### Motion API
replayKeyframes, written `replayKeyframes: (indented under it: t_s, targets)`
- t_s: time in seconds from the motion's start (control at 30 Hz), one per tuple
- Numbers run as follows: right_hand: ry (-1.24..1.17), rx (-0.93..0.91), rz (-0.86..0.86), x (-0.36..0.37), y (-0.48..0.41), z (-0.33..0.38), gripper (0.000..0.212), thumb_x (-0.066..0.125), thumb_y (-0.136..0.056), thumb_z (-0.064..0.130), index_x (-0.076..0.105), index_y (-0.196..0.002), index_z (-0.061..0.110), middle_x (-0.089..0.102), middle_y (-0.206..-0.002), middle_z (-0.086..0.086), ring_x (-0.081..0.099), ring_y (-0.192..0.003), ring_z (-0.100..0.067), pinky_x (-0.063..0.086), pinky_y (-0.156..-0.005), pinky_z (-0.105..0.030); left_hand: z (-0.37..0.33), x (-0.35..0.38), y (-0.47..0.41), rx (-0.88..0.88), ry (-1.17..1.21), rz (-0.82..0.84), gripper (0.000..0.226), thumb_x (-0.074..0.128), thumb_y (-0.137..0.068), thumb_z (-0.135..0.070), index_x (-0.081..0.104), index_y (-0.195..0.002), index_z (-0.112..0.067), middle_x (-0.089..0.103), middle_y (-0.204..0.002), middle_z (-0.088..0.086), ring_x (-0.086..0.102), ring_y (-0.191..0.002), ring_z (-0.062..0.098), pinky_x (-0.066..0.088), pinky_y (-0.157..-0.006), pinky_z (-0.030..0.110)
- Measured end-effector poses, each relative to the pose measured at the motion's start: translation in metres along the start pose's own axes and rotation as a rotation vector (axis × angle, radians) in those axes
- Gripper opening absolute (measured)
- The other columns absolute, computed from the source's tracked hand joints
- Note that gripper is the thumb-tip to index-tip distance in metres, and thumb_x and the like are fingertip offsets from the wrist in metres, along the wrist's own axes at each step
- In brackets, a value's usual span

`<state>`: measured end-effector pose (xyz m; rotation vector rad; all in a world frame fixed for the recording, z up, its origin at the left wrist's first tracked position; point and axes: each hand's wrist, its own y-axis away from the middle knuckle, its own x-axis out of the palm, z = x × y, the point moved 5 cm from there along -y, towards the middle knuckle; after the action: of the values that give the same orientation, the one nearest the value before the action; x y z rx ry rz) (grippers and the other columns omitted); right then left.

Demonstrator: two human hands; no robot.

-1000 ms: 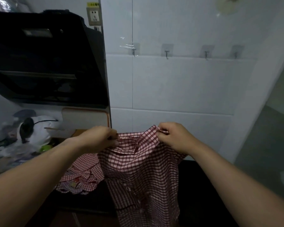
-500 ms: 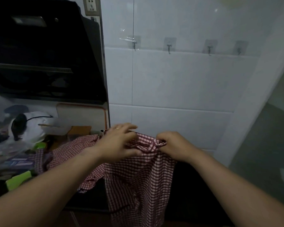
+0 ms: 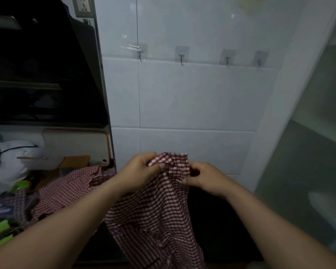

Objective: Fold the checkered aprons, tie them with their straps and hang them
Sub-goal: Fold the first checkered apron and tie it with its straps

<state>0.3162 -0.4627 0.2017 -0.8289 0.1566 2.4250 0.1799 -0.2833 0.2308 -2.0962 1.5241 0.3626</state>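
Red-checked apron (image 3: 155, 206) hung from its bunched top edge, pinched by left hand (image 3: 142, 171) and right hand (image 3: 204, 177), presumably to align a fold.

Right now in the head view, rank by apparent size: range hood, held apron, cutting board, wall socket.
1. range hood
2. held checkered apron, though nearness to the camera inflates it
3. cutting board
4. wall socket, partly cropped
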Motion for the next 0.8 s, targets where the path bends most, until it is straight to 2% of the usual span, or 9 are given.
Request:
replayKeyframes:
  t_s: [0.1, 0.17, 0.2, 0.3, 0.37, 0.43, 0.57, 0.7, 0.8]
  targets:
    - [-0.001, 0.014, -0.012, 0.003, -0.002, -0.007, 0.015, 0.075, -0.090, 0.009, 0.079, -0.089, 0.024, 0.080, -0.096, 0.009, 0.070, -0.090, -0.002, 0.055, -0.098, -0.034, -0.009, -0.005, 0.009, -0.037, 0.074, 0.029, 0.017, 0.064, -0.104, -0.023, 0.074, -0.102, -0.010, 0.078, -0.098, 0.008, 0.074, -0.089, 0.018, 0.059, -0.076, 0.025]
    - [-0.035, -0.007, -0.087, 0.003, -0.006, -0.005, 0.011, 0.073, -0.091, 0.011, 0.078, -0.091, 0.020, 0.080, -0.099, 0.000, 0.070, -0.090, -0.008, 0.055, -0.099, -0.044, -0.013, -0.004, 0.014, -0.073, 0.123, 0.085, 0.018, 0.062, -0.104, -0.022, 0.077, -0.106, -0.011, 0.080, -0.100, 0.001, 0.076, -0.091, 0.014, 0.058, -0.073, 0.020]
    - [-0.066, -0.026, -0.111, 0.003, -0.007, 0.001, 0.010, 0.073, -0.091, 0.011, 0.078, -0.095, 0.020, 0.080, -0.101, 0.000, 0.071, -0.092, -0.010, 0.055, -0.099, -0.045, -0.013, -0.004, 0.015, -0.090, 0.137, 0.103, 0.019, 0.062, -0.104, -0.023, 0.077, -0.107, -0.012, 0.081, -0.101, -0.001, 0.076, -0.091, 0.013, 0.057, -0.074, 0.019]
    - [-0.185, -0.081, -0.136, 0.005, -0.009, 0.021, 0.013, 0.077, -0.092, 0.015, 0.077, -0.104, 0.018, 0.080, -0.104, 0.001, 0.074, -0.099, -0.015, 0.057, -0.095, -0.036, -0.009, -0.009, 0.016, -0.118, 0.140, 0.123, 0.023, 0.063, -0.103, -0.025, 0.079, -0.106, -0.009, 0.080, -0.103, 0.003, 0.076, -0.095, 0.018, 0.061, -0.080, 0.026]
    - [-0.190, -0.117, -0.164, 0.005, -0.011, 0.031, 0.008, 0.079, -0.091, 0.019, 0.077, -0.098, 0.022, 0.079, -0.098, 0.003, 0.073, -0.093, -0.012, 0.057, -0.091, -0.035, -0.007, -0.014, 0.014, -0.102, 0.060, 0.122, 0.022, 0.066, -0.101, -0.028, 0.080, -0.100, -0.010, 0.076, -0.103, 0.005, 0.074, -0.097, 0.020, 0.061, -0.088, 0.033]
    - [-0.164, -0.128, -0.209, 0.005, -0.013, 0.036, 0.007, 0.079, -0.090, 0.018, 0.077, -0.090, 0.025, 0.078, -0.090, 0.004, 0.071, -0.085, -0.009, 0.057, -0.087, -0.038, -0.005, -0.014, 0.014, -0.099, 0.051, 0.122, 0.021, 0.068, -0.100, -0.027, 0.080, -0.099, -0.011, 0.075, -0.104, 0.006, 0.073, -0.097, 0.019, 0.059, -0.091, 0.032]
    - [-0.174, -0.130, -0.246, 0.009, -0.014, 0.037, 0.013, 0.080, -0.088, 0.015, 0.076, -0.086, 0.027, 0.078, -0.089, 0.002, 0.071, -0.084, -0.011, 0.058, -0.085, -0.038, 0.000, -0.016, 0.011, -0.119, 0.060, 0.088, 0.019, 0.069, -0.100, -0.027, 0.078, -0.096, -0.011, 0.077, -0.100, 0.007, 0.073, -0.090, 0.015, 0.059, -0.083, 0.031]
    - [-0.192, -0.135, -0.301, 0.008, -0.010, 0.038, 0.019, 0.081, -0.087, 0.011, 0.071, -0.083, 0.026, 0.073, -0.080, 0.006, 0.067, -0.075, -0.007, 0.055, -0.074, -0.028, 0.003, -0.018, 0.008, -0.130, 0.009, 0.062, 0.023, 0.068, -0.101, -0.025, 0.071, -0.089, -0.006, 0.071, -0.080, -0.003, 0.065, -0.073, 0.004, 0.053, -0.067, 0.018]
    - [-0.135, -0.128, -0.306, 0.005, -0.010, 0.040, 0.017, 0.083, -0.086, 0.015, 0.068, -0.086, 0.022, 0.067, -0.072, 0.008, 0.061, -0.068, -0.006, 0.053, -0.069, -0.030, 0.006, -0.018, 0.008, -0.124, -0.011, 0.063, 0.026, 0.070, -0.100, -0.026, 0.067, -0.089, -0.002, 0.071, -0.081, 0.004, 0.066, -0.073, 0.009, 0.054, -0.070, 0.026]
